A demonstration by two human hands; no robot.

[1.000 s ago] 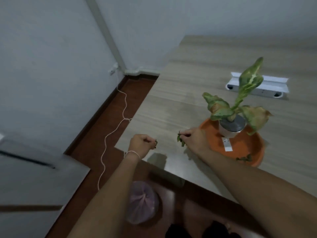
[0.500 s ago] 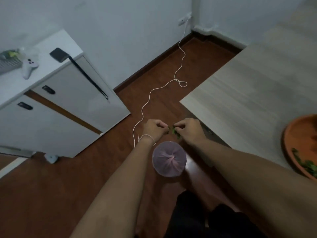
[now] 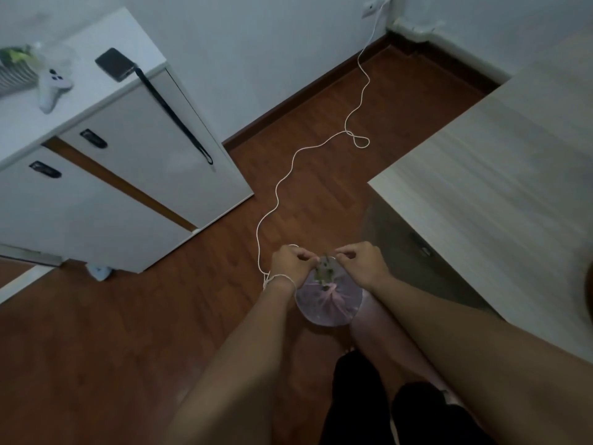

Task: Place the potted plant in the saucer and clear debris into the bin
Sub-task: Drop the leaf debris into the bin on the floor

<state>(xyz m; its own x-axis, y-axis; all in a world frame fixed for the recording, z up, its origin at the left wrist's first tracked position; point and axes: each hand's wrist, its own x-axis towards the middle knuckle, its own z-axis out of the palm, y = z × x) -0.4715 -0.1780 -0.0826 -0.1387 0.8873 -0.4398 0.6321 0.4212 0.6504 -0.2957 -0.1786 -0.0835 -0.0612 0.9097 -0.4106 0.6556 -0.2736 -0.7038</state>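
Observation:
A small bin with a pink bag liner (image 3: 330, 308) stands on the floor beside the table's corner. My left hand (image 3: 290, 266) and my right hand (image 3: 362, 266) hover side by side just above its far rim, fingers loosely apart. A blurred clump of green leaf debris (image 3: 324, 272) is in the air between and just below the fingertips, over the bin's mouth, touching neither hand as far as I can see. The potted plant is out of view. A dark sliver at the right edge may be the saucer (image 3: 589, 285).
The light wooden table (image 3: 500, 175) fills the right side. A white cabinet (image 3: 134, 168) with a controller (image 3: 53, 85) and a black device on top stands at the left. A white cable (image 3: 282, 184) snakes across the brown floor towards my left wrist.
My view swung from the table and plant down to the floor. Both hands carried the leaf bits off the table to above the bin, and the bits have now left the fingers.

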